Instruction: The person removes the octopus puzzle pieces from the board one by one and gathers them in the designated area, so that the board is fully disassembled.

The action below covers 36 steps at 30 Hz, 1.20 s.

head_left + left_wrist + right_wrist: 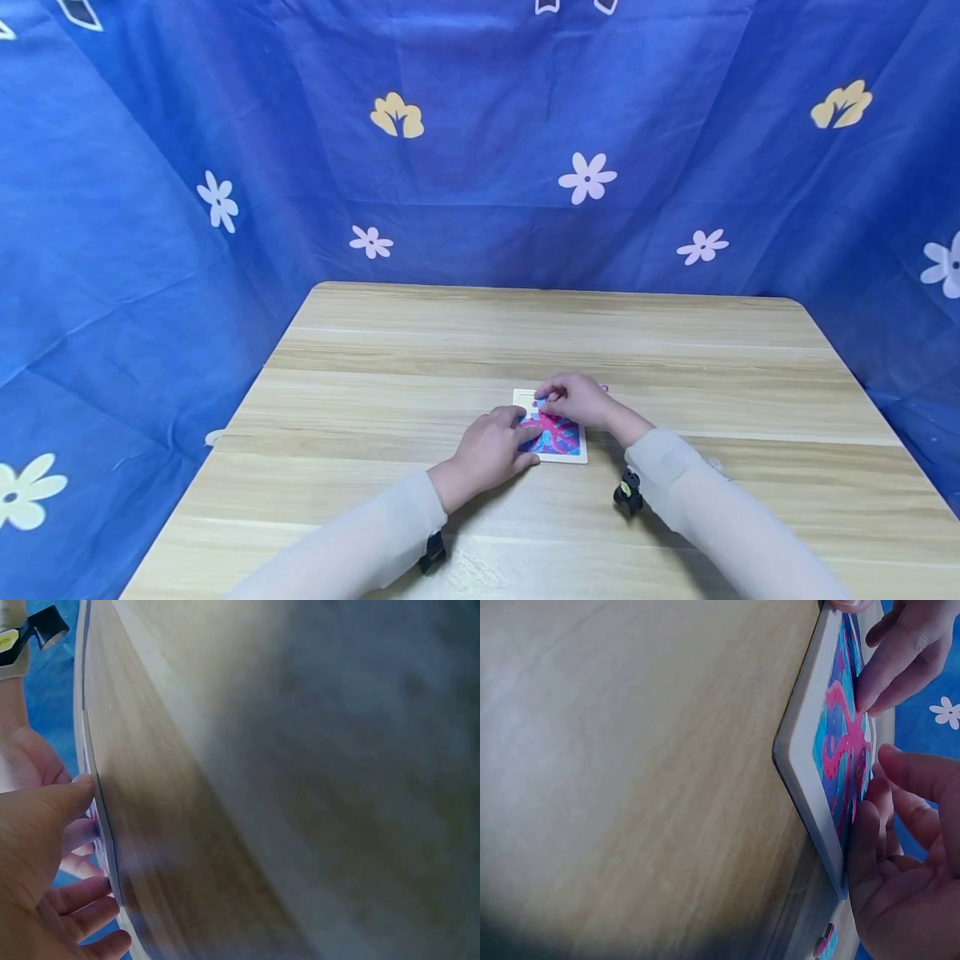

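Observation:
A small jigsaw puzzle [564, 444] in a pale frame lies flat on the table, showing a pink octopus [853, 741] on blue and purple. Bare pale backing [525, 400] shows at its far left corner. My left hand [491, 446] rests on the near left of the puzzle, fingers spread over frame and picture. Over the far side, my right hand [576, 398] has curled fingers and pinches a small blue and pink puzzle piece [538, 404] beside the bare backing. Its fingers hide much of that piece.
A loose pink and blue piece [826, 942] lies on the table to the right of the frame, mostly hidden by the right hand in the head view. The wood-grain table [375, 358] reaches back to a blue patterned cloth [480, 183].

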Motion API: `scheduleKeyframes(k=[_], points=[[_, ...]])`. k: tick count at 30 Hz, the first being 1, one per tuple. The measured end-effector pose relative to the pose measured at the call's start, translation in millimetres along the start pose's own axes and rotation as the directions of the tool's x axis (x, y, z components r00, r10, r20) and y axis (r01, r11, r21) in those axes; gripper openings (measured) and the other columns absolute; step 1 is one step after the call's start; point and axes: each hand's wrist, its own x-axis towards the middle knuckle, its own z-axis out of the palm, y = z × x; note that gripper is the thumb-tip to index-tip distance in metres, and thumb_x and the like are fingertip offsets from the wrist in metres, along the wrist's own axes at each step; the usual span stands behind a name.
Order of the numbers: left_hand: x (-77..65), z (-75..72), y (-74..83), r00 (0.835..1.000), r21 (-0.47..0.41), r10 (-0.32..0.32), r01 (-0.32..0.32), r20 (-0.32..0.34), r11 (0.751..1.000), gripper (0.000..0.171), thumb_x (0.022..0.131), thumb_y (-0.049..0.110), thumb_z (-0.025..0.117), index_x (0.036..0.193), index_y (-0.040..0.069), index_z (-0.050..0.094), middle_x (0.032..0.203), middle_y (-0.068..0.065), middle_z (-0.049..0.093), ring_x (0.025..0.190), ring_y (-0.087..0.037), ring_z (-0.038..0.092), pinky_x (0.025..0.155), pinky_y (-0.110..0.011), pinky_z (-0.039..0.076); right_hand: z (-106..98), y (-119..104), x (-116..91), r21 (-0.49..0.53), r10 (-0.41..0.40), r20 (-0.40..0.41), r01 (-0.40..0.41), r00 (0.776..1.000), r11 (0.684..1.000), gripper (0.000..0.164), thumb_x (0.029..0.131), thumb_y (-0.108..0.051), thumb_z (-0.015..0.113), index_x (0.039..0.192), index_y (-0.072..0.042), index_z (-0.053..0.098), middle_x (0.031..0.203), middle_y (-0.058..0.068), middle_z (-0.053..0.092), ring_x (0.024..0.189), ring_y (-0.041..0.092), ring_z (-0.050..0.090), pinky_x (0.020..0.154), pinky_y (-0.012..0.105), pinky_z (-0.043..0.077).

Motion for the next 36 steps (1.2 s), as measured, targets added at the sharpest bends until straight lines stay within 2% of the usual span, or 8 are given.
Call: scheduleKeyframes(k=[6,9,14,18,24,30,36], points=[[-0.2,2.0,-0.3,1.000,-0.002,0.001,-0.001,0.001,1.000,0.044,0.083,0.046,0.069,0.118,0.019,0.070,0.117,-0.014,0.061,0.106,-0.026,0.058,0.087,-0.038,0.050,2.5,1.9,2.6,-0.050,-0.006,0.016,0.006,1.000,0.999,0.016,0.084,-0.011,0.072,0.100,-0.011,0.073,0.080,-0.007,0.063,0.071,0.008,0.053,0.065,0.025,0.046],[-0.3,2.1,-0.5,1.000,-0.001,0.000,0.000,0.001,1.000,0.044,0.084,0.047,0.069,0.118,0.020,0.070,0.117,-0.014,0.061,0.106,-0.026,0.058,0.087,-0.038,0.051,2.5,0.4,2.9,-0.057,-0.001,0.018,0.002,1.000,0.998,0.016,0.083,-0.012,0.072,0.099,-0.012,0.073,0.083,-0.006,0.065,0.075,0.010,0.054,0.069,0.029,0.047],[-0.3,1.9,-0.6,1.000,0.007,-0.003,0.003,0.007,1.000,0.044,0.084,0.048,0.068,0.118,0.020,0.070,0.117,-0.014,0.061,0.105,-0.026,0.059,0.086,-0.037,0.051,2.8,-1.2,2.3,-0.067,-0.016,0.007,0.016,1.000,0.998,0.015,0.083,-0.012,0.073,0.097,-0.014,0.073,0.096,-0.004,0.068,0.098,0.020,0.059,0.089,0.041,0.047],[-0.7,1.5,-0.7,1.000,0.005,-0.006,0.006,0.016,1.000,0.044,0.084,0.048,0.068,0.119,0.021,0.070,0.117,-0.013,0.061,0.106,-0.025,0.058,0.086,-0.037,0.051,3.2,-1.1,2.6,-0.059,-0.022,0.002,0.022,1.000,0.998,0.014,0.083,-0.011,0.073,0.096,-0.014,0.073,0.098,-0.003,0.068,0.108,0.027,0.057,0.094,0.046,0.044],[-0.6,0.6,-0.9,1.000,0.004,-0.012,0.012,0.023,1.000,0.045,0.084,0.049,0.067,0.119,0.021,0.069,0.118,-0.012,0.060,0.106,-0.025,0.058,0.085,-0.036,0.051,2.7,-1.3,3.0,-0.029,-0.005,0.010,0.005,1.000,1.000,0.013,0.084,-0.012,0.072,0.097,-0.014,0.072,0.097,-0.004,0.068,0.103,0.023,0.059,0.092,0.043,0.046],[-0.3,-0.4,-1.4,1.000,-0.005,-0.013,0.013,0.025,1.000,0.045,0.084,0.048,0.067,0.120,0.021,0.069,0.118,-0.012,0.060,0.106,-0.025,0.058,0.085,-0.037,0.052,0.8,-0.6,3.5,-0.048,0.034,-0.017,-0.035,0.999,0.998,0.020,0.084,-0.015,0.072,0.104,-0.013,0.071,0.098,-0.002,0.066,0.099,0.020,0.059,0.090,0.041,0.046],[0.3,0.1,-2.7,1.000,-0.009,-0.009,0.010,0.016,1.000,0.045,0.084,0.048,0.068,0.119,0.021,0.069,0.118,-0.012,0.060,0.105,-0.025,0.058,0.084,-0.036,0.052,-2.3,-1.3,4.0,-0.057,0.054,-0.048,-0.056,0.997,0.997,0.022,0.083,-0.013,0.073,0.105,-0.012,0.072,0.089,-0.004,0.065,0.079,0.012,0.054,0.073,0.031,0.046]])
